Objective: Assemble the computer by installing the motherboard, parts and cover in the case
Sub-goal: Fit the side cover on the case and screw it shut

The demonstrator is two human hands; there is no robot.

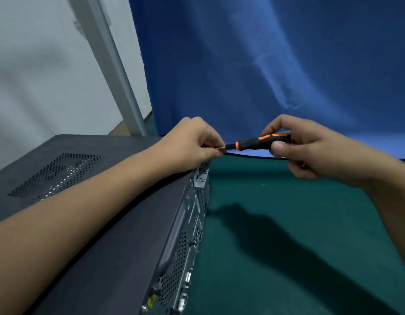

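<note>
1. The right grip [306,151] is clamping a black-and-orange plastic-handled screwdriver [258,143].
2. The left grip [192,142] is pinching its tip, seemingly aiming it.
3. The covered dark-grey metal computer case [119,201] is lying just beneath the left grip.

Green table [288,223], dark computer case [119,223] apparently lying flat on it

One cam, worn on the head. It looks fwd & down, tipped a bit to one side. Very close: left hand [192,142], right hand [310,151] & screwdriver [260,142] sit mid-pic, reaching in from both low corners. Case [128,258] low left, green table [265,192] right, blue cloth [265,53] up top.
</note>
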